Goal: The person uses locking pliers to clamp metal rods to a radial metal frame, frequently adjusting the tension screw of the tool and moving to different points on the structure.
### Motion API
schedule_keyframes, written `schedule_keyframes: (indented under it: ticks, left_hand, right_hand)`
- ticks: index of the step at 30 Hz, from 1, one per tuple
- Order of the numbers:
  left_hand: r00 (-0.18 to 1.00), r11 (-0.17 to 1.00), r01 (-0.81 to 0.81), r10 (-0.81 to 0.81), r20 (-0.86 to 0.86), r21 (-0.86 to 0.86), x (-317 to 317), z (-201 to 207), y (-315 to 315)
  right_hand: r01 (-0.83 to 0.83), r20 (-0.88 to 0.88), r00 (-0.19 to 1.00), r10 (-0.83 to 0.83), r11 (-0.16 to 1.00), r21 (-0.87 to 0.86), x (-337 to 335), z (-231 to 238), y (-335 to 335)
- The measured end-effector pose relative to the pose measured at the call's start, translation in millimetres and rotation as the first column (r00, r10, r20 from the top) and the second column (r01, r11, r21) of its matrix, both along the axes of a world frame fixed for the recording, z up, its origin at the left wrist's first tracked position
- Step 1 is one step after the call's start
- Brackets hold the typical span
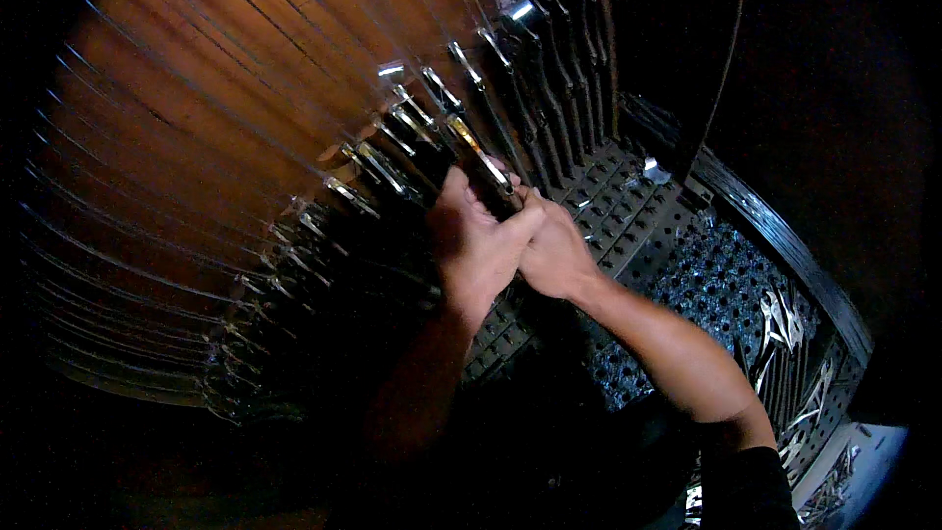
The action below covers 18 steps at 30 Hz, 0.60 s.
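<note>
My left hand (476,240) and my right hand (554,245) meet near the middle of the head view, closed together around the lower part of a slim metal piece (481,157). Its shiny upper part, with a yellowish glint, slants up and left out of my fingers. The end in my hands is hidden, and its exact kind is not clear. On either side of it runs a row of similar shiny metal pieces (442,88), several of them with dark lower parts hanging down.
Thin wires or rods (245,49) fan out before a brown panel (294,0). To the right lies a dark perforated plate (702,260). Metal wrenches (780,319) lie at its right end, beside a long dark rail (795,245). More thin metal pieces (829,486) sit at the lower right.
</note>
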<state>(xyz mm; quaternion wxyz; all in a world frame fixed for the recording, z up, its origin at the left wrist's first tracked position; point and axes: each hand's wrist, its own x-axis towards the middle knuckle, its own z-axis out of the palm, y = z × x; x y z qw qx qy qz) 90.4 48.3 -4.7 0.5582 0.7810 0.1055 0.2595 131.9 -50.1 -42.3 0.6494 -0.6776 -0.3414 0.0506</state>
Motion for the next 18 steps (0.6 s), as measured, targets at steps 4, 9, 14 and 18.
schedule_keyframes:
  ticks: [4, 9, 14, 18]
  left_hand:
    - [1.000, 1.000, -0.017, 0.016, -0.004, -0.009, -0.1, 0.5, -1.9]
    - [1.000, 0.995, -0.016, 0.018, -0.025, 0.094, -0.3, 1.0, 6.3]
    - [1.000, 0.972, -0.021, 0.019, 0.011, 0.232, 10.6, -19.1, 29.2]
    - [0.989, 0.936, -0.111, 0.069, 0.135, 0.335, 1.9, -3.0, 17.6]
  right_hand:
    - [-0.011, -0.008, 1.000, 0.011, 1.000, -0.025, 1.4, -3.1, 3.3]
    - [0.088, -0.010, 0.996, -0.090, 0.990, -0.107, 0.6, -4.4, 9.8]
    - [0.194, 0.538, 0.840, -0.077, 0.967, -0.165, 20.3, -49.2, 27.7]
    - [0.210, 0.652, 0.751, -0.104, 0.974, -0.086, 25.5, -58.7, 37.2]
